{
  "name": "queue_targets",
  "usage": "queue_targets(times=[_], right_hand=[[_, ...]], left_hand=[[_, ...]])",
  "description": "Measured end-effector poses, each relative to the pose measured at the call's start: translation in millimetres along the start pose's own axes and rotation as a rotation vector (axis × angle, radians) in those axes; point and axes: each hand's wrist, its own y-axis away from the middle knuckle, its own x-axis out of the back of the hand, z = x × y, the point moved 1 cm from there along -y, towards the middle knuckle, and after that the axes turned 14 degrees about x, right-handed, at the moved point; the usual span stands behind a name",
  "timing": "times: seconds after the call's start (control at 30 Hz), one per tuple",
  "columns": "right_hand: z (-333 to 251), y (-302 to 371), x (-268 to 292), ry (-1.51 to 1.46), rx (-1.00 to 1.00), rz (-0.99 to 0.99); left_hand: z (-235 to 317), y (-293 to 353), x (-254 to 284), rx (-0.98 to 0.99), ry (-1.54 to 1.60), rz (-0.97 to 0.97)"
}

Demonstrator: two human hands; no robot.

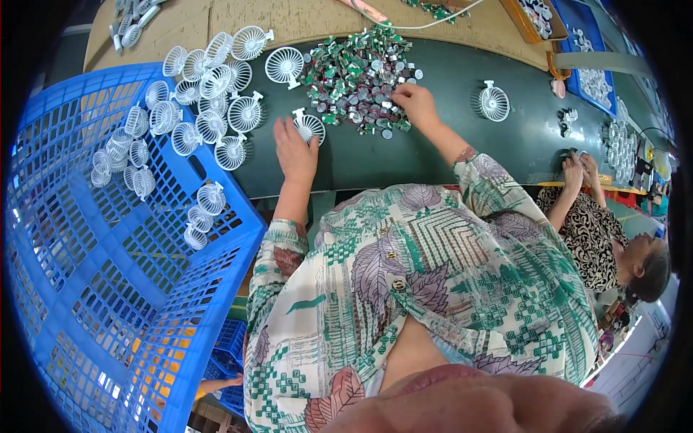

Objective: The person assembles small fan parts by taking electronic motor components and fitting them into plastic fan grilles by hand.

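My left hand (296, 153) lies with its fingers stretched out at the near-left edge of a white fan cage (310, 128), the thumb against its rim. My right hand (419, 107) is at the right edge of a heap of small motors with green circuit boards (354, 79), its fingertips pinched together; what they hold, if anything, is too small to make out. Another white fan cage (284, 65) rests left of the heap. One more cage (494, 102) lies by itself to the right on the dark green table (447, 65).
A large blue plastic crate (245, 224) stands at my left, with several white fan cages (214, 83) piled at its far edge and inside. A co-worker's hands (577, 169) handle a small part farther right. A blue tray of white parts (595, 83) sits far right.
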Motion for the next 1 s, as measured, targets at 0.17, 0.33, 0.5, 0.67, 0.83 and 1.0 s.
queue_targets(times=[0.17, 0.33, 0.5, 0.67, 0.83, 1.0], right_hand=[[16.6, 11.9, 10.3, -0.523, -0.141, 0.115], [2.7, 26.6, 40.5, -0.635, -0.283, 0.2], [2.6, 30.8, 76.9, -0.532, -0.241, 0.242], [73.0, 16.3, 79.9, 0.082, -0.158, 0.206], [74.5, 22.9, 91.8, 0.253, -0.042, 0.341], [41.4, 55.8, 83.5, 0.246, -0.1, 0.326]], left_hand=[[18.4, -20.4, -3.8, 0.127, -0.258, -0.339], [-10.4, -24.6, -1.7, 0.213, 0.003, -0.359], [-52.9, 3.5, -0.6, 0.647, 1.722, -0.619], [-58.2, 30.4, -11.2, 0.717, 2.284, -0.668], [-71.4, 32.3, -14.5, 0.822, 1.912, -0.481], [-77.5, 30.9, -23.5, 0.822, 1.071, -0.203]])
